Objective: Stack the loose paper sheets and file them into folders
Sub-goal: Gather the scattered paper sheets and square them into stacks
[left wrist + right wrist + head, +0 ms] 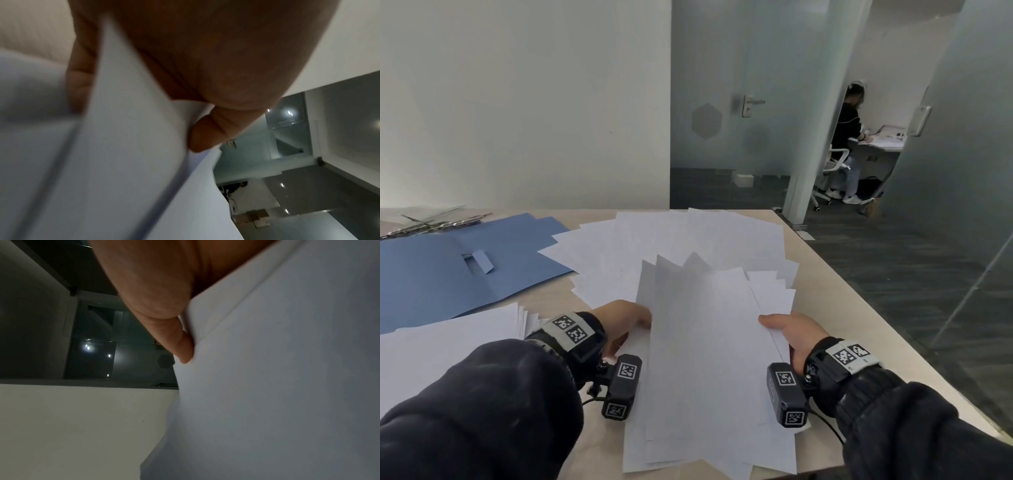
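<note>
So both hands are on the same bundle of sheets (pixel 705 342) in the middle of the worktop (pixel 822 294), near edge side. The left hand (pixel 619 322) pinches the bundle's edge at 9 o'clock, thumb on top and fingers tucked under, which the left wrist view shows pretty clearly. The right hand (pixel 796 330) does the same at 3 o'clock, thumb pressed onto the top sheet. The bundle is tilted up off the surface with its far corners fanned out unevenly, so it's not squared yet.

More loose paper (pixel 674 240) is spread flat toward 12 o'clock, and another pile (pixel 448 335) sits at 9 o'clock under the left sleeve. The open blue folder (pixel 448 274) lies at 10 o'clock, with some metal clips or binder bits behind it that I can't really make out.

Handling-wise, my guess: this stuff is light and floppy, and the sheets will slide against each other super easily. Gripping at the two long edges near the middle seems right, it keeps the bundle from sagging. I'd loosen the pinch a little and tap the bottom edge on the worktop to even things up. Squeeze too hard and it'll crease; too soft and the inner sheets slip out.
</note>
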A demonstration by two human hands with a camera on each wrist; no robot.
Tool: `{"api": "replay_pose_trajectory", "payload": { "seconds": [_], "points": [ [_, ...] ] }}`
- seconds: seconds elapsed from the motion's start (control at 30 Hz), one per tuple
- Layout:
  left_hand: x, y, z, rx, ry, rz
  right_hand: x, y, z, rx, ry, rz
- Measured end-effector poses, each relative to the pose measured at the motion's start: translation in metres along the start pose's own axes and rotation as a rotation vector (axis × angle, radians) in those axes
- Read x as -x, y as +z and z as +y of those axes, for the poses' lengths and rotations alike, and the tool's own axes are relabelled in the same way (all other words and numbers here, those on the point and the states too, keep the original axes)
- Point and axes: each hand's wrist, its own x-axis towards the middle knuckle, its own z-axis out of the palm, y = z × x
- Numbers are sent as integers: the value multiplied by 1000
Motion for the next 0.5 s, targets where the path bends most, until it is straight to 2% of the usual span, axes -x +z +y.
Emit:
{"api": "replay_pose_trajectory", "payload": {
  "seconds": [0.1, 0.17, 0.23, 0.3, 0.4, 0.5],
  "points": [
    [9, 13, 5, 41, 30, 5, -5, 0, 6, 45, 47, -86],
    [10, 17, 5, -21, 125, 7, 1, 3, 4, 101, 79, -183],
    [8, 19, 1, -70, 214, -34, 10, 5, -1, 172, 36, -227],
    [5, 17, -3, -71, 253, -54, 15, 5, -5, 207, -42, -196],
    [12, 8, -5, 85, 307, -22, 28, 5, -16, 94, -132, -156],
    [21, 0, -5, 326, 364, -83, 41, 4, -30, -40, -225, -175]
  ]
}}
